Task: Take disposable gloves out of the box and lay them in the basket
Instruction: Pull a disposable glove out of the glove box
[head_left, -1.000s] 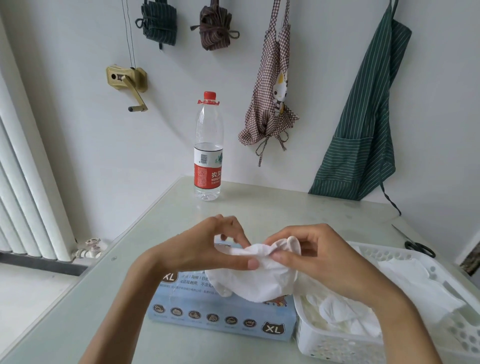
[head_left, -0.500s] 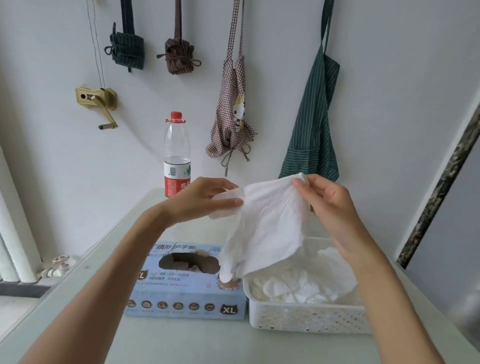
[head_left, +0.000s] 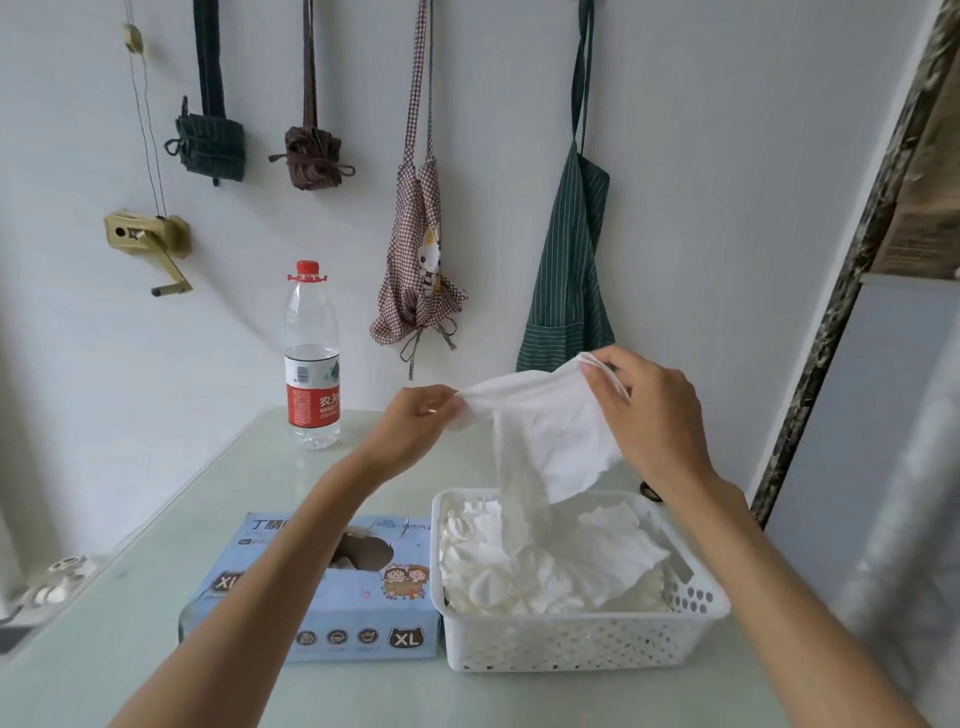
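A white disposable glove (head_left: 550, 431) hangs spread between both hands above the basket, its lower end trailing down onto the pile. My left hand (head_left: 410, 426) pinches the glove's left edge. My right hand (head_left: 644, 415) pinches its upper right edge. The white perforated basket (head_left: 571, 649) stands on the table at the right and holds several crumpled white gloves (head_left: 545, 561). The light blue glove box (head_left: 332, 613), marked XL, lies directly left of the basket; my left forearm crosses over its oval opening.
A water bottle (head_left: 311, 364) with a red cap stands at the table's back left. Aprons (head_left: 566, 270) and cloth bundles hang on the wall behind. Scissors (head_left: 649, 491) peek out behind the basket. A dark door frame (head_left: 852, 291) rises at the right.
Both hands lifted the glove up out of the box and carried it right, stretching it open over the basket. The view swung right and downward.
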